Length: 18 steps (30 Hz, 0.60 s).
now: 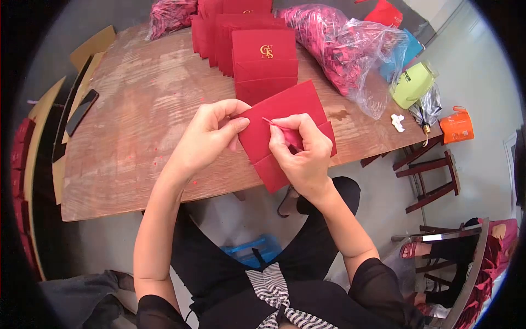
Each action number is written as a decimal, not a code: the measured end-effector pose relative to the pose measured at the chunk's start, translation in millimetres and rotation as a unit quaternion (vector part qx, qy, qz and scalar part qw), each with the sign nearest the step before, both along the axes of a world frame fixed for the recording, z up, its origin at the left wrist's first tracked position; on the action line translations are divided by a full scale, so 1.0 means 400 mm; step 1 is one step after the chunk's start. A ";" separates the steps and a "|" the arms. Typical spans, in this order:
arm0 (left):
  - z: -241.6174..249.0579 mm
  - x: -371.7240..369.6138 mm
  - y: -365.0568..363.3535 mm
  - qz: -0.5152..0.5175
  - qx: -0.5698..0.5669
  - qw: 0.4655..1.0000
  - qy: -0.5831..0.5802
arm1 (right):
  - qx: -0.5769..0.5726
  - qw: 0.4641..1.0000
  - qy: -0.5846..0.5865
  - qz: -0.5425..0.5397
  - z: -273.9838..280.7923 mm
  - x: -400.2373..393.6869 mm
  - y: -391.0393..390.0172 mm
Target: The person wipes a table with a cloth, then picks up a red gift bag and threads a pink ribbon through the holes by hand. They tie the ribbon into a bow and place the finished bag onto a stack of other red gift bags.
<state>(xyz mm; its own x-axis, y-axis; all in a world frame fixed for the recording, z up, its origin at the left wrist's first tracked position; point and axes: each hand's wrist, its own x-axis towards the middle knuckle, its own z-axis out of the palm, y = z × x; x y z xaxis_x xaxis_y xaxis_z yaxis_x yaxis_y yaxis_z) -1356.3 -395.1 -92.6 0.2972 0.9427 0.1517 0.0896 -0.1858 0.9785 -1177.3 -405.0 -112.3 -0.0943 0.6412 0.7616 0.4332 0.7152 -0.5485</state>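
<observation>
A flat, folded red paper bag (308, 100) is held tilted just above the front edge of the table. My left hand (211, 134) pinches its left edge between thumb and fingers. Over the middle of the bag, my right hand (304, 151) is closed on a pink ribbon (294, 137), whose thin tip pokes out past the fingertips against the red surface. The rest of the ribbon is bunched in the palm and partly hidden. Beyond the bag stand rows of similar red paper bags (267, 68), the front one with gold lettering.
Clear plastic bags of pink ribbons (323, 41) lie on the wooden table (126, 137). A phone (82, 112) rests at the left beside cardboard boxes (49, 120). To the right are a green cup-like item (413, 85), crumpled tissue (398, 123), an orange pouch (457, 125) and a stool (433, 178).
</observation>
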 end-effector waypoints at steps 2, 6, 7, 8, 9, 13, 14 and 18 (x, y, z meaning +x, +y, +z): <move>-0.001 0.003 -0.004 0.005 0.004 1.000 -0.007 | -0.005 1.000 -0.009 -0.004 0.004 -0.004 -0.006; 0.007 0.009 -0.014 0.007 -0.007 1.000 -0.011 | 0.004 1.000 -0.010 -0.014 0.002 -0.011 -0.005; 0.007 0.009 -0.017 0.009 -0.006 1.000 -0.009 | 0.005 1.000 -0.009 -0.012 0.002 -0.011 -0.008; 0.007 0.011 -0.018 0.009 -0.009 1.000 -0.010 | 0.003 1.000 -0.018 -0.017 0.002 -0.009 -0.009; 0.006 0.012 -0.019 0.010 -0.012 1.000 -0.011 | 0.002 0.999 -0.027 -0.024 0.002 -0.009 -0.009; -0.016 0.022 -0.019 0.037 0.021 0.999 0.001 | 0.007 0.999 -0.033 -0.030 -0.002 -0.011 -0.014; -0.014 0.028 -0.024 0.054 0.025 0.998 0.012 | 0.008 0.998 -0.037 -0.041 0.000 -0.012 -0.018; -0.024 0.048 -0.033 0.102 0.125 0.984 0.072 | 0.023 0.996 -0.033 -0.075 -0.004 -0.020 -0.026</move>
